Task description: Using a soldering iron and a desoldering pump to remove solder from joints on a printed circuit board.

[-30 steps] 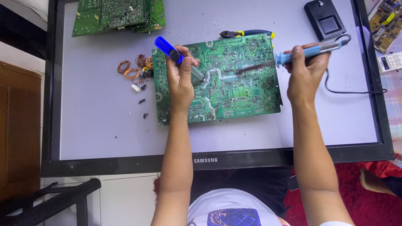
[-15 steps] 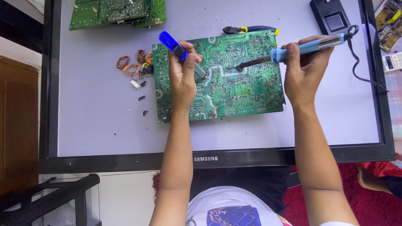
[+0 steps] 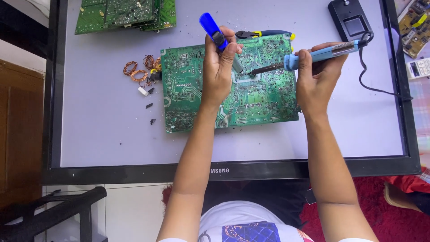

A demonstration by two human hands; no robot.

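Roughly mid-surface on the flat screen panel lies the green circuit board, solder side up, with copper wire coils and small dark scraps just beside its left edge. Over the board's middle, the left hand has its fingers wrapped tight round a blue-handled desoldering pump, whose grey nozzle points down at the board between the 2 hands. Just right of it, the right hand is closed round a light-blue soldering iron, its dark tip resting on the board next to the nozzle. Cutters lie along the board's far edge; another green board sits at the far left corner, a black box at the far right
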